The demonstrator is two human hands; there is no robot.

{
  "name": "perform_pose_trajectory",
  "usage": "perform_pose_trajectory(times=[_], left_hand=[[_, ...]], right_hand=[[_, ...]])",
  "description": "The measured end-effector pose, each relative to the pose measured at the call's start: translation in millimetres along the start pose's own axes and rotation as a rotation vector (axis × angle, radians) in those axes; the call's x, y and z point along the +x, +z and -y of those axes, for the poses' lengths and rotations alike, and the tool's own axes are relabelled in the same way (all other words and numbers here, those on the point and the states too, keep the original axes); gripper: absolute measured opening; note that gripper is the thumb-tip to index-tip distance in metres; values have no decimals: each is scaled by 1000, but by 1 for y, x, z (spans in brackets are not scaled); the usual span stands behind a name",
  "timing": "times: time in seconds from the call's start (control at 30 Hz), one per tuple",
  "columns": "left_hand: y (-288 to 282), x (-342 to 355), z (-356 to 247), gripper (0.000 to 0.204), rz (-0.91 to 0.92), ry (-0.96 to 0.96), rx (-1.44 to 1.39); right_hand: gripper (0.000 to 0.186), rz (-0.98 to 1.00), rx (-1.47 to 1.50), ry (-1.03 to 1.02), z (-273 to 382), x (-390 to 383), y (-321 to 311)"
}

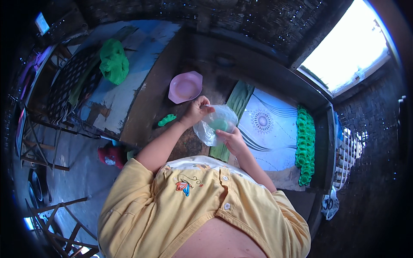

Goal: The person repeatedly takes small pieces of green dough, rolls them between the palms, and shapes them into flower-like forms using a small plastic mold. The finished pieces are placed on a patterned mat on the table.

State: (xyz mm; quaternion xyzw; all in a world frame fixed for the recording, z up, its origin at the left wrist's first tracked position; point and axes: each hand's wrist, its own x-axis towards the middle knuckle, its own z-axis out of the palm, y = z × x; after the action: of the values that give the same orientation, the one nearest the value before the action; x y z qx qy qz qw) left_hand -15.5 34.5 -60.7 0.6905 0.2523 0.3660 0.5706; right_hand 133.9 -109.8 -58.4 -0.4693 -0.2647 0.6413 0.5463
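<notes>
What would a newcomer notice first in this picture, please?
The glaring white window opening at upper right probably draws the eye first. Near the centre, the left hand and right hand hold a clear plastic bag. A bright green, bumpy strip lies right of the white patterned sheet.

Yellow top, loose sleeves, orange-and-blue butterfly embroidery, white buttons, white flower-patterned lower panel

head: left fisheye | head-worn, facing down | yellow shirt nearest | left hand, right hand close, mid-view
</notes>
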Motion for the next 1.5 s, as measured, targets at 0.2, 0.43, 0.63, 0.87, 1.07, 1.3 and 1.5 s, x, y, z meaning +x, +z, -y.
perform_pose_trajectory(times=[0.2,0.43,0.63,0.87,1.07,1.3,1.5], left_hand=[[14,-41,19,21,-401,-154,-55],[58,-108,29,37,834,217,770],[65,-102,23,41,1124,-36,1068],[71,-94,20,40,1152,-146,1103],[73,-83,13,38,1217,-190,1102],[73,-75,14,36,1272,-261,1053],[70,-71,20,37,1348,-256,1017]], right_hand=[[34,-210,-238,-4,19,14,-31],[45,-93,-1146,57,-3,28,-59],[51,-195,-1776,-149,-27,22,-52],[67,-214,-1699,-200,-32,14,-60],[68,-311,-1661,-296,-27,19,-71],[65,-466,-1691,-369,-6,68,-95],[61,-547,-1698,-381,18,110,-116]])
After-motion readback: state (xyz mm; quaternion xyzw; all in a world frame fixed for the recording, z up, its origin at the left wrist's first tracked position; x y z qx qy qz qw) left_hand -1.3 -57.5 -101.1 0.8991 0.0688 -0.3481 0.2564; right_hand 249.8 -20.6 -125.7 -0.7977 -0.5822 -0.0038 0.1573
